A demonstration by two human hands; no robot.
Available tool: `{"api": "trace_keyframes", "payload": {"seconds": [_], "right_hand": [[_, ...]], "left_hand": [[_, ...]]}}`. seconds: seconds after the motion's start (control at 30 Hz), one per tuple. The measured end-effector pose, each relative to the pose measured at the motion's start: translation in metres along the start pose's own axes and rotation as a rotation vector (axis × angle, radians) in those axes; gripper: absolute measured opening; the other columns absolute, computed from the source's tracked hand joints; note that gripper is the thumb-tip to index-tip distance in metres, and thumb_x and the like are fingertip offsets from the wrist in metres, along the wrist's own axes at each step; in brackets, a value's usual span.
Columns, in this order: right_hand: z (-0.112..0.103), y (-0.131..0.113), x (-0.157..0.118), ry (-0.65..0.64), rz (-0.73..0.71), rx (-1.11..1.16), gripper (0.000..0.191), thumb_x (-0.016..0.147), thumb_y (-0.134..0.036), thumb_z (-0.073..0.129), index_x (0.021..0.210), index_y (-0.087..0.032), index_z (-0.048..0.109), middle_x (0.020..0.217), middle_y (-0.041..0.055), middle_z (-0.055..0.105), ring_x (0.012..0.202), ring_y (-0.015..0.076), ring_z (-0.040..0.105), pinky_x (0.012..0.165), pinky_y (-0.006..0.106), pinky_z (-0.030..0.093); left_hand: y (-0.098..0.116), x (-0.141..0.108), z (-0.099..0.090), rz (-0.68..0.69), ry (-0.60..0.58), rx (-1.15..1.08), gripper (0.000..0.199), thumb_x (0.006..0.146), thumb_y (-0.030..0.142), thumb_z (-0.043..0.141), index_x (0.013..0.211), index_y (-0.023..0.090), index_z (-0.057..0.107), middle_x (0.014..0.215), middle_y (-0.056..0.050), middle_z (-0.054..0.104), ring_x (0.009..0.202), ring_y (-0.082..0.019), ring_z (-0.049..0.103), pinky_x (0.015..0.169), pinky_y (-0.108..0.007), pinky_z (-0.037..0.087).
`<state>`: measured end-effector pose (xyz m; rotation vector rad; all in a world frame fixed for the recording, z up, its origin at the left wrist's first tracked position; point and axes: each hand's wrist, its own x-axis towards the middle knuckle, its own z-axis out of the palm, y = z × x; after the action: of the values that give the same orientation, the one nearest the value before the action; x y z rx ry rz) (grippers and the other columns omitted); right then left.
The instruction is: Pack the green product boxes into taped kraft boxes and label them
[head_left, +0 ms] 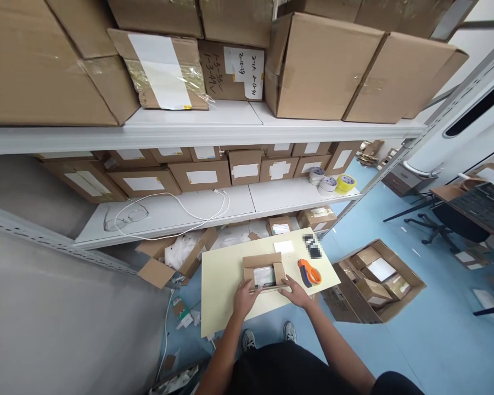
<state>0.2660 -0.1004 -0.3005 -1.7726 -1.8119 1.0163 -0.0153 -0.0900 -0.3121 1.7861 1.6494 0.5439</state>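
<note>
A small open cardboard box (262, 260) stands on the pale yellow table (220, 291), with a white and greenish item (264, 276) inside it. My left hand (245, 299) grips the near left corner of the box, thumb along its near edge. At the near right corner, my right hand (296, 292) holds the same box with thumb and fingers. An orange and blue tape dispenser (309, 273) lies to the right of the box. Behind the box is a white paper (284, 247), and a blurred dark object (312, 246) lies at the table's back right.
Shelves (206, 211) with many labelled boxes rise beyond the table. Tape rolls (346, 184) and a white cable (185, 207) lie on the middle shelf. A large carton (341, 302) of small boxes stands on the floor at right; an open box (158, 270) sits at left.
</note>
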Motion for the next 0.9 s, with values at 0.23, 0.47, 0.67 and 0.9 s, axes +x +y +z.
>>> {"api": "trace_keyframes", "payload": {"seconds": [0.23,0.47,0.67,0.9], "right_hand": [[0.016,0.002,0.022,0.153,-0.061,0.046,0.061,0.079,-0.024,0.07,0.14,-0.022,0.064,0.127,0.0099,0.075,0.122,0.0297,0.07,0.107,0.048,0.055],[0.028,0.003,0.021,0.357,0.117,-0.087,0.051,0.084,-0.025,0.065,0.135,-0.025,0.063,0.119,0.0111,0.067,0.115,0.0319,0.067,0.093,0.043,0.06],[0.016,0.021,0.02,0.31,0.263,0.017,0.047,0.089,-0.041,0.064,0.131,-0.018,0.063,0.121,0.0144,0.068,0.11,0.0315,0.069,0.089,0.041,0.058],[-0.044,0.091,0.022,0.57,0.261,0.088,0.03,0.096,-0.042,0.05,0.096,-0.017,0.067,0.097,0.0117,0.07,0.099,0.0272,0.064,0.092,0.04,0.053]], "left_hand": [[0.014,0.027,-0.004,-0.144,0.138,0.123,0.088,0.089,0.053,0.071,0.164,0.023,0.036,0.169,-0.019,0.038,0.145,-0.038,0.052,0.109,-0.048,0.052],[0.031,0.069,-0.019,-0.033,0.036,0.306,0.114,0.073,0.049,0.088,0.167,0.023,0.029,0.171,-0.02,0.029,0.155,-0.048,0.029,0.118,-0.057,0.04],[0.029,0.063,-0.023,-0.032,0.029,0.398,0.077,0.077,0.037,0.083,0.15,0.026,0.06,0.15,-0.017,0.051,0.139,-0.04,0.049,0.114,-0.05,0.045],[0.007,0.017,0.014,-0.055,-0.002,0.267,0.054,0.105,0.039,0.043,0.156,0.025,0.053,0.173,-0.011,0.032,0.153,-0.029,0.042,0.117,-0.043,0.046]]}}
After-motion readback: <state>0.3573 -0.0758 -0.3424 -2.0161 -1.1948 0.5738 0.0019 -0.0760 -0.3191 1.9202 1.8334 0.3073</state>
